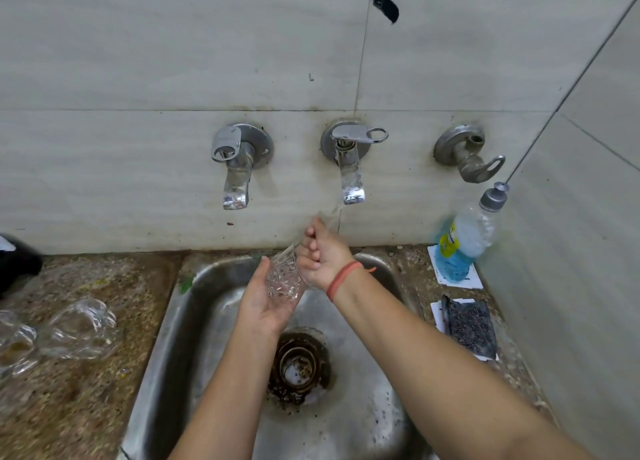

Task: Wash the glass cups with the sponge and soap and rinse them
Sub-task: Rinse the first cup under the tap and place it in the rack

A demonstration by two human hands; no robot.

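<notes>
At the far left a black thing [17, 262] sits on the speckled desk [86, 407] against the wall. Beside it stand two clear glasses [83, 328], close together near the desk's left edge. Next comes the steel sink [374, 425], its drain [299, 362] ringed with dark grime. On the wall above it the left tap [235, 168] is dry.

My left hand [266, 303] is palm up over the sink, fingers bent round the base of the glass cup [282, 276], which lies tilted in it with its mouth toward the wall. My right hand [322, 255], a red band [341, 279] on its wrist, is curled tight at the cup's upper end and grips the rim. Whether its fingers reach inside I cannot tell. Water runs from the middle tap [349, 161] down onto that hand.

Further right a third tap [467, 154] juts from the wall. Below it a soap bottle [464, 241] with blue liquid stands on a white tile in the corner. Nearer me, a dark sponge [467, 328] lies on another white tile.
</notes>
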